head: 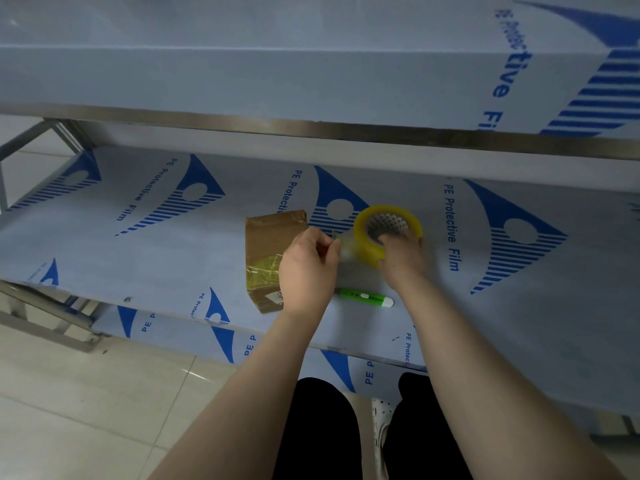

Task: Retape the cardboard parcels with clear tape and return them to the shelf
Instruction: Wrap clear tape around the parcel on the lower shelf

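A small brown cardboard parcel (268,251) lies flat on the middle shelf (138,258), with shiny yellowish tape across its near half. My left hand (308,268) hovers over the parcel's right edge and pinches the loose end of the clear tape. A short strip stretches from that pinch to the yellowish tape roll (384,233). My right hand (403,258) grips the roll, with fingers curled through its core, just right of the parcel.
A green-and-white utility knife (367,296) lies on the shelf near its front edge, between my wrists. Another shelf (311,81) overhangs close above, and a lower one (207,327) sticks out below. All carry blue-printed protective film. Tiled floor (86,410) lies to the left.
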